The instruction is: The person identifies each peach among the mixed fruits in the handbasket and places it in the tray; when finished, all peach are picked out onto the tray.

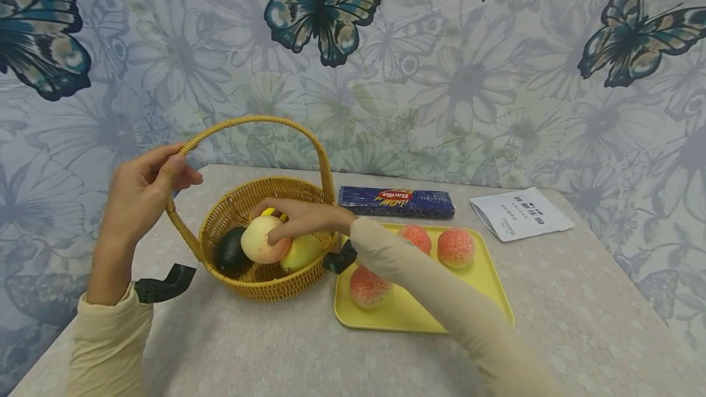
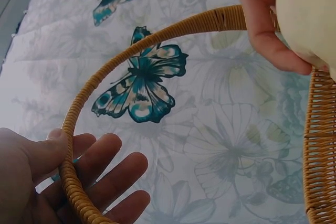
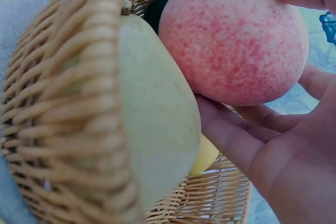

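A wicker basket [image 1: 259, 290] with a tall arched handle [image 1: 270, 119] stands on the table, left of the middle. My left hand [image 1: 138, 192] holds the handle's left side between thumb and fingers; in the left wrist view the other fingers [image 2: 107, 174] are spread behind it. Over the basket's opening, my right hand [image 1: 311, 216] grips a pale peach [image 1: 260, 238], whose speckled pink side shows in the right wrist view. Beneath it lie a dark green fruit [image 1: 230, 251], a pale yellow-green fruit [image 3: 157, 119] with a stem, and a partly hidden yellow fruit [image 3: 206, 156].
Right of the basket, a yellow tray [image 1: 499, 290] holds pink peaches [image 1: 456, 247], partly covered by my right sleeve [image 1: 441, 280]. Behind it lies a blue Barilla spaghetti pack [image 1: 396, 202]. A white packet [image 1: 518, 216] lies at the back right, before a butterfly-patterned backdrop [image 1: 469, 78].
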The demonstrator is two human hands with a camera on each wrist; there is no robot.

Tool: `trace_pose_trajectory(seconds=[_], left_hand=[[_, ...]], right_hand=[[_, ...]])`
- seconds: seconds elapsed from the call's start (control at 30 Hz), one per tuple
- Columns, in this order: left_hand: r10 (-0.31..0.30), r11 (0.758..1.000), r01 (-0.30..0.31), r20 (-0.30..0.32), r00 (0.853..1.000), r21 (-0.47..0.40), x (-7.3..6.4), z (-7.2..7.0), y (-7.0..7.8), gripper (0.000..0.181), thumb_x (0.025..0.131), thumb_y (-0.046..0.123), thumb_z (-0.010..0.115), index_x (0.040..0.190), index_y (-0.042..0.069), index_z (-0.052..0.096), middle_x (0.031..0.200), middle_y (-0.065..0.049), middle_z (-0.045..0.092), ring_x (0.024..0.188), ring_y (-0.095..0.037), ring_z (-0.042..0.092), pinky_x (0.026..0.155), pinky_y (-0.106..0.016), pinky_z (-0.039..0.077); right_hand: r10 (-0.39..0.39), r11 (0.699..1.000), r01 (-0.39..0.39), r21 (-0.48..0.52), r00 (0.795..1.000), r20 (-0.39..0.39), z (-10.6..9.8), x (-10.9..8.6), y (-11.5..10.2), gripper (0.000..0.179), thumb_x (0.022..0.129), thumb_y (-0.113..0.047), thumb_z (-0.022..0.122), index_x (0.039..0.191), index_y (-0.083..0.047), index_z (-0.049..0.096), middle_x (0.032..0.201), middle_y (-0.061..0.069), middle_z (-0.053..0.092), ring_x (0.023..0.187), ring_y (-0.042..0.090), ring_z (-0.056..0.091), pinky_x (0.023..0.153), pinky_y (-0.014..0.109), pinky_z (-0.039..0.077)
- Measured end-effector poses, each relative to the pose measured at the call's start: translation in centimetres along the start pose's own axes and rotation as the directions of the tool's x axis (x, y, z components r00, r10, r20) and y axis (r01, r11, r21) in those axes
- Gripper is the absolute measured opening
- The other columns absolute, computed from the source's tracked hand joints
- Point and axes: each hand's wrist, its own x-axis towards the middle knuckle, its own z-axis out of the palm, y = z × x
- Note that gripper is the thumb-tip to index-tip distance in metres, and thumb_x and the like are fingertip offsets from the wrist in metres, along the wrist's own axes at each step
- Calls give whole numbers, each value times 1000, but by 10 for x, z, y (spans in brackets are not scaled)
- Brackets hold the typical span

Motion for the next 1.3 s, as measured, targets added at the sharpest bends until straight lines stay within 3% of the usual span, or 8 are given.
trace_pose_trajectory(seconds=[0.27, 0.77, 1.1, 1.3], left_hand=[[5, 1000, -5, 0, 1000, -9, 0, 0, 0, 36, 100, 19, 50, 131, 2, 57, 76, 16, 66, 75, 8, 64, 69, -6, 48], [0, 1000, 0, -2, 1000, -15, -1, -1, 2, 36, 101, 20, 50, 131, 1, 57, 77, 15, 66, 76, 7, 64, 70, -7, 49], [-9, 1000, 9, 1, 1000, -15, -1, 0, 2, 36, 101, 20, 50, 130, 2, 57, 77, 13, 66, 75, 5, 64, 70, -7, 49], [-14, 1000, 14, 1, 1000, -16, -1, 1, 1, 36, 101, 21, 50, 131, 2, 57, 78, 13, 67, 76, 5, 64, 69, -7, 49]], right_hand=[[-51, 997, 53, 50, 998, -33, -6, -14, 6, 55, 91, -21, 56, 141, -10, 39, 128, 5, 49, 102, 15, 56, 84, 27, 49], [-85, 990, 103, 101, 982, -166, -4, -19, 12, 50, 91, -21, 57, 138, -13, 43, 131, 7, 47, 108, 15, 54, 86, 28, 50], [25, 985, 11, 174, 979, -203, -7, -30, 12, 53, 91, -21, 60, 138, -10, 38, 134, 9, 47, 117, 15, 51, 92, 27, 48], [-12, 990, 40, 132, 978, -208, -8, -34, 16, 49, 91, -21, 61, 137, -13, 47, 129, 5, 52, 109, 14, 55, 89, 28, 50]])
